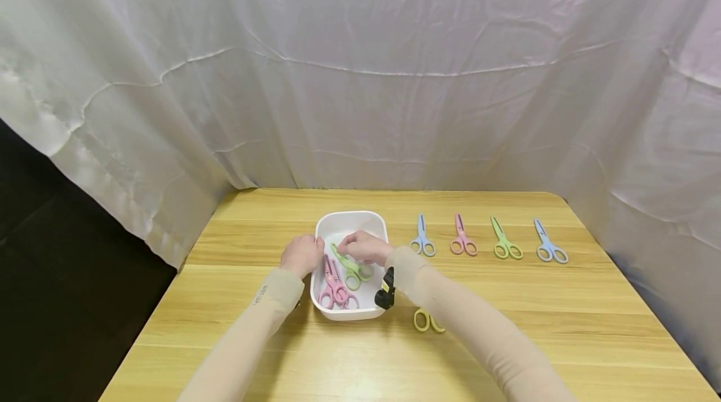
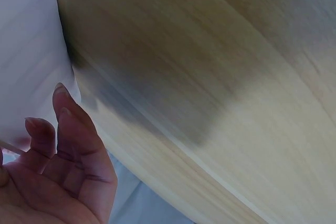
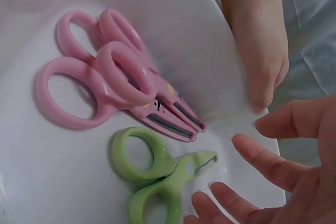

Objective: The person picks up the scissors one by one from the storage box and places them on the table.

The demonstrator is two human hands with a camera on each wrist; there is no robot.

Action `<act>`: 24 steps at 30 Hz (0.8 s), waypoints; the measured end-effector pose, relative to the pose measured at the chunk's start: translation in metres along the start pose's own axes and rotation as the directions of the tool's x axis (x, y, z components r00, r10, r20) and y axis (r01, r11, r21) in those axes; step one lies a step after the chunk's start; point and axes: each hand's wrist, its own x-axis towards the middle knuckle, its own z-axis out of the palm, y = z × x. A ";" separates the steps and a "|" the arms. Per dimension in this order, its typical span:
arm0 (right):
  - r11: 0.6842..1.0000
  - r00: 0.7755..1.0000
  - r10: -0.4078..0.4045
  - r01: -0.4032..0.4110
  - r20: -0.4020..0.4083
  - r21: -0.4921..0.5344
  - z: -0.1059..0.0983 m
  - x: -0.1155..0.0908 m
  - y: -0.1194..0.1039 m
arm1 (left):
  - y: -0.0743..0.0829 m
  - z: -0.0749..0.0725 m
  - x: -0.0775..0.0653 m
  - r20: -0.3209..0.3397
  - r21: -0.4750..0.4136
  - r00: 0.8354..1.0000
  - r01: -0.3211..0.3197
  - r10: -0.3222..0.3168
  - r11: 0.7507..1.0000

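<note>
A white plastic box (image 1: 348,314) stands on the wooden table, holding two pairs of pink scissors (image 3: 113,97) and one pair of green scissors (image 3: 181,174). My left hand (image 1: 302,254) grips the box's left rim, thumb inside; the left wrist view shows its fingers (image 2: 86,148) bent up along the outer wall. Inside the box, my right hand (image 1: 365,247) hovers by the green scissors' blades, holding nothing. Its fingers (image 3: 281,169) are spread and slightly bent in the right wrist view. The pink scissors overlap each other, handles toward the near end.
Right of the box, a row of scissors lies on the table: blue (image 1: 421,233), pink (image 1: 460,236), green (image 1: 500,234) and another blue pair (image 1: 545,242). Yellow scissors handles (image 1: 430,317) show partly under my right forearm. A pale curtain (image 1: 394,126) hangs behind the table.
</note>
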 end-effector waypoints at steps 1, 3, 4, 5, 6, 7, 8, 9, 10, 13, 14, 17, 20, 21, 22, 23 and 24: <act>1.000 1.000 0.002 -0.002 0.007 -0.007 0.000 0.000 0.001 | 0.000 0.000 0.000 -0.001 0.002 1.000 -0.003 0.003 1.000; 1.000 1.000 0.009 -0.009 0.026 -0.011 0.001 0.000 0.001 | 0.000 0.000 0.000 -0.001 0.002 1.000 -0.005 0.005 1.000; 1.000 0.999 0.012 -0.012 0.033 -0.015 0.001 0.000 0.001 | 0.000 0.000 0.000 0.000 0.000 1.000 -0.005 0.005 1.000; 1.000 0.999 0.014 -0.013 0.039 -0.019 0.001 0.000 0.002 | 0.000 0.000 0.000 0.002 -0.004 1.000 -0.005 0.005 1.000; 1.000 0.999 0.017 -0.016 0.044 -0.025 0.002 0.000 0.002 | 0.000 0.000 0.000 0.003 -0.005 1.000 -0.005 0.005 1.000; 0.999 0.999 0.021 -0.020 0.050 -0.029 0.002 0.000 0.002 | 0.000 0.000 0.000 0.003 -0.007 1.000 -0.004 0.004 1.000; 0.999 0.998 0.026 -0.024 0.055 -0.033 0.002 0.000 0.002 | 0.000 0.000 0.000 0.005 -0.012 1.000 -0.003 0.003 1.000; 0.999 0.998 0.029 -0.027 0.057 -0.042 0.002 0.000 0.002 | 0.000 0.000 0.000 0.006 -0.014 1.000 -0.003 0.003 1.000; 0.998 0.998 0.033 -0.030 0.061 -0.047 0.003 0.000 0.002 | 0.000 0.000 0.000 0.007 -0.016 1.000 -0.002 0.002 1.000; 0.997 0.997 0.049 -0.046 0.063 -0.057 0.004 -0.001 0.002 | 0.000 -0.001 -0.001 0.009 -0.015 1.000 -0.001 0.001 1.000; 0.997 0.997 0.053 -0.050 0.062 -0.059 0.004 -0.001 0.002 | 0.000 0.000 -0.001 0.008 -0.015 1.000 -0.001 0.001 1.000; 0.996 0.996 0.070 -0.066 0.061 -0.063 0.004 -0.001 0.002 | 0.000 0.000 0.000 0.004 -0.016 1.000 -0.001 0.001 1.000; 0.994 0.995 0.084 -0.080 0.062 -0.072 0.004 -0.001 0.002 | 0.000 0.000 0.000 -0.001 -0.013 1.000 -0.002 0.002 1.000; 0.993 0.994 0.090 -0.084 0.065 -0.078 0.004 -0.001 0.003 | 0.000 0.000 0.000 -0.002 -0.012 1.000 -0.002 0.002 1.000; 0.993 0.993 0.094 -0.088 0.068 -0.084 0.004 0.000 0.003 | 0.000 0.000 0.000 -0.004 -0.009 1.000 -0.001 0.001 1.000; 0.992 0.993 0.098 -0.092 0.070 -0.088 0.004 0.000 0.003 | 0.000 0.000 0.000 -0.005 -0.007 1.000 -0.001 0.001 1.000; 0.991 0.992 0.102 -0.095 0.074 -0.094 0.004 0.000 0.003 | 0.000 0.000 0.000 -0.006 -0.005 1.000 -0.001 0.001 1.000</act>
